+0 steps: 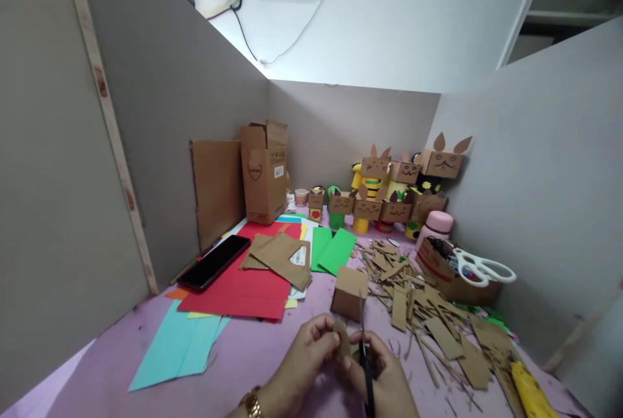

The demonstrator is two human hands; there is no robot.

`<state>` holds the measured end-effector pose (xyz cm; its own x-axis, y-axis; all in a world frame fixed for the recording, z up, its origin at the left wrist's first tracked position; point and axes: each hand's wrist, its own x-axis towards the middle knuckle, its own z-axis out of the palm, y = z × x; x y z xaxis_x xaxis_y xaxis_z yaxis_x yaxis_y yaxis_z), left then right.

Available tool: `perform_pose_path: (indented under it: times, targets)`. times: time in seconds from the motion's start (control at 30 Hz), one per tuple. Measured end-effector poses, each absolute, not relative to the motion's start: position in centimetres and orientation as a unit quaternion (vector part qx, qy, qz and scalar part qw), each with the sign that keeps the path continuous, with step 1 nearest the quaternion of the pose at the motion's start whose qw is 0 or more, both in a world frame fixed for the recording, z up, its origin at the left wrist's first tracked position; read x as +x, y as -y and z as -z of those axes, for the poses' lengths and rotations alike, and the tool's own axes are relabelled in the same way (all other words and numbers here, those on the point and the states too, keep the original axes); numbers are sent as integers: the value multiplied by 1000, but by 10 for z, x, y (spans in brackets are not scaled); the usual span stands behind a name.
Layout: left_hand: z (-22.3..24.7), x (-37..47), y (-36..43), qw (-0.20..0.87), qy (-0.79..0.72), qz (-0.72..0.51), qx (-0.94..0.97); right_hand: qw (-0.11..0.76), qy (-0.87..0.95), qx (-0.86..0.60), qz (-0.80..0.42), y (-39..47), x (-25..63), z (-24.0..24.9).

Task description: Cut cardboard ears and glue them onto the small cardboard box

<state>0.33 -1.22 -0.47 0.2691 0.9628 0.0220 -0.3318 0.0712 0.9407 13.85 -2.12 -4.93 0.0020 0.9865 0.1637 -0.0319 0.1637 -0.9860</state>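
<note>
Between the thumb and fingers of my left hand (311, 350) is a small curved piece of brown cardboard (343, 340). My right hand (384, 376) is closed around a pair of black-handled scissors (366, 366), whose blades point away from me, just right of the piece. Its fingertips also come close to the cardboard, and whether they touch it I cannot tell. Just beyond both hands stands a small brown cardboard box (348, 301), partly behind the blade tips.
Cardboard scraps (399, 304) cover the right side, near a box of tools (438, 275) with white scissors (481, 267). Left lie red paper (233, 295), blue paper (180, 346) and a phone (217, 262). Cardboard animal figures (370, 207) and a tall carton (263, 178) stand behind.
</note>
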Motion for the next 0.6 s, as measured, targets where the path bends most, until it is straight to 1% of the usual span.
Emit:
perform_pose_path:
  times: [0.13,0.27,0.5,0.6]
  targets:
    - [-3,3,15,620,-354,-499,491,551,539,-447,-454,19,137,59]
    - [-2,3,13,603,-358,-500,508,539,549,-439,-465,19,136,59]
    - [0,0,8,587,-353,-542,487,448,628,-449,-451,21,140,62]
    - [0,0,8,587,-349,-544,487,445,651,-449,-421,22,141,58]
